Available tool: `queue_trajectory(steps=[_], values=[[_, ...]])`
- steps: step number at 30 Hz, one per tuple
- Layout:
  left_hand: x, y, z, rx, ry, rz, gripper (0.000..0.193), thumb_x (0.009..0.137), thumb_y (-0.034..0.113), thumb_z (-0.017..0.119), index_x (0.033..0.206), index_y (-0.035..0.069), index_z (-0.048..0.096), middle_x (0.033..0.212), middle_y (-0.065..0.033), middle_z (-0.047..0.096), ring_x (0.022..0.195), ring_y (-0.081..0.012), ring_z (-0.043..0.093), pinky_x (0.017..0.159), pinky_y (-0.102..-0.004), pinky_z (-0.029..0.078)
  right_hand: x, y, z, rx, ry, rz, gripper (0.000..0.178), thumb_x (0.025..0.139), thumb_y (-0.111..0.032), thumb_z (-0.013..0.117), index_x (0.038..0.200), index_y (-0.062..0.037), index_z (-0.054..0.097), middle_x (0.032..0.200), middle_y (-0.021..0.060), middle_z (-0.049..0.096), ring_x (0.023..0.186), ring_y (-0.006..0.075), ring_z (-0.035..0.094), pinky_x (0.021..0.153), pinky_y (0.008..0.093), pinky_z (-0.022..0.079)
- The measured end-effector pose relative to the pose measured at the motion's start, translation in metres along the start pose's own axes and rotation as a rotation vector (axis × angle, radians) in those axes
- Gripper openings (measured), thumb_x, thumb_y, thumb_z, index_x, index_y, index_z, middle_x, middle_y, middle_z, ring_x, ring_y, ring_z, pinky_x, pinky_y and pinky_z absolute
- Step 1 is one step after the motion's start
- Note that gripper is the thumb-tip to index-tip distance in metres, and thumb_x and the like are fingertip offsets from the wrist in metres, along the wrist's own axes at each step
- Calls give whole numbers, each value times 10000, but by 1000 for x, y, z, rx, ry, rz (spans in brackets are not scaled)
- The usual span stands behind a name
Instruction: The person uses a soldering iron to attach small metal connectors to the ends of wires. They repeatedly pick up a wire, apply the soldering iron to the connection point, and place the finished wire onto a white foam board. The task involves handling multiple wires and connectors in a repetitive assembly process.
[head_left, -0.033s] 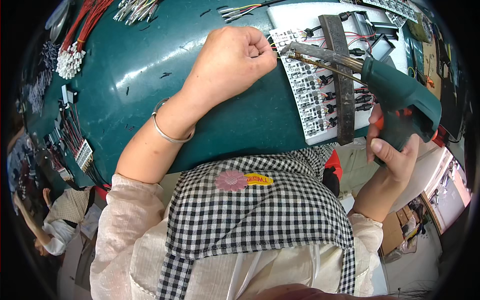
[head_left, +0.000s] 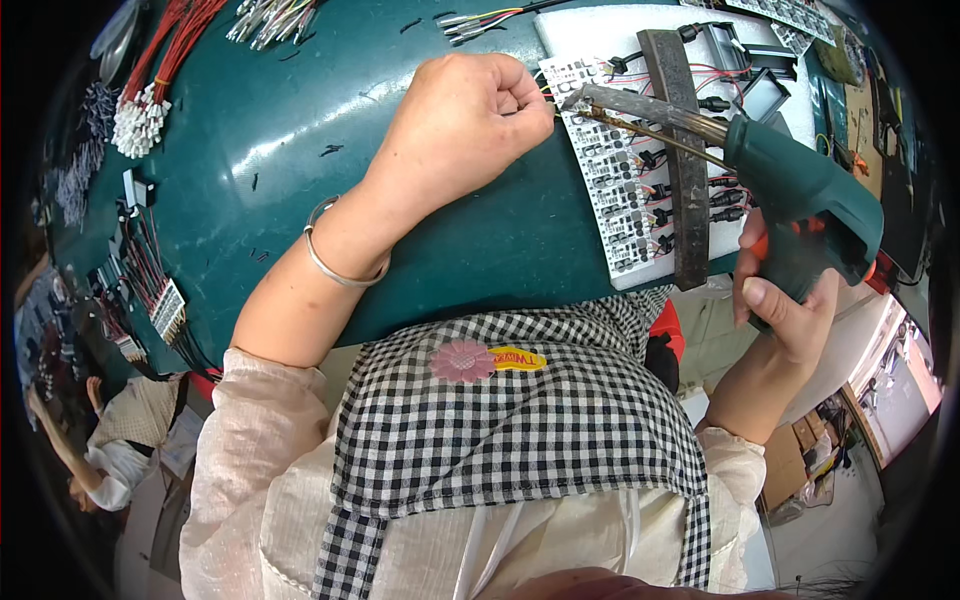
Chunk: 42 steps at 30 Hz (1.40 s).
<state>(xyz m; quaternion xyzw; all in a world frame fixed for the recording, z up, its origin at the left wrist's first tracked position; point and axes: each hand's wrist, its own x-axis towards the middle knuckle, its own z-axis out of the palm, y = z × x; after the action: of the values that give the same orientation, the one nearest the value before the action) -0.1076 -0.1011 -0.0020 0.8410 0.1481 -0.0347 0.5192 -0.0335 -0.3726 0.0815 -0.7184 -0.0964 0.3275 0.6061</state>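
My left hand (head_left: pixel 465 125) is closed, its fingertips at thin coloured wires (head_left: pixel 547 92) by the top left corner of a row of white circuit boards (head_left: pixel 618 190). Most of those wires is hidden behind the fingers. In my right hand (head_left: pixel 790 315) is a dark green soldering gun (head_left: pixel 800 180), gripped by its handle. Its metal tip reaches left over the boards and ends close to my left fingers, with a thin feed tube beneath the barrel. A dark metal bar (head_left: pixel 678 160) lies across the black-sleeved leads on the right side of the boards.
White foam (head_left: pixel 580 32) lies under the boards, with black frames (head_left: pixel 765 95) at its right. Bundles of red wires (head_left: pixel 185 45) and white-ended wires (head_left: pixel 270 20) lie on the green table (head_left: pixel 470 240). More wired boards (head_left: pixel 168 312) sit at the left edge. Another person (head_left: pixel 130 430) is at far left.
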Motion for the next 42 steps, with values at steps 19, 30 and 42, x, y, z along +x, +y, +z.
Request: queue_trajectory(steps=[19,30,42], values=[[0,-4,4,-7,18,-12,140,802,122,619,744,-5,603,517,29,534,474,-9,405,441,-202,334,6,-6,-5,36,-39,-13,593,650,-47,754,1144,97,458,992,185,551,606,139,536,413,214,437],[0,-1,5,74,70,56,125,762,117,624,717,0,618,480,24,498,448,-24,399,430,-215,334,5,-1,-1,-93,22,7,560,680,-193,763,1034,104,447,773,120,515,442,125,474,354,220,359],[0,1,4,73,64,46,142,765,135,631,719,2,621,483,23,501,450,-24,402,430,-217,338,-2,1,-6,-135,13,-54,641,677,-87,706,1182,107,364,935,180,502,498,140,495,383,219,414]])
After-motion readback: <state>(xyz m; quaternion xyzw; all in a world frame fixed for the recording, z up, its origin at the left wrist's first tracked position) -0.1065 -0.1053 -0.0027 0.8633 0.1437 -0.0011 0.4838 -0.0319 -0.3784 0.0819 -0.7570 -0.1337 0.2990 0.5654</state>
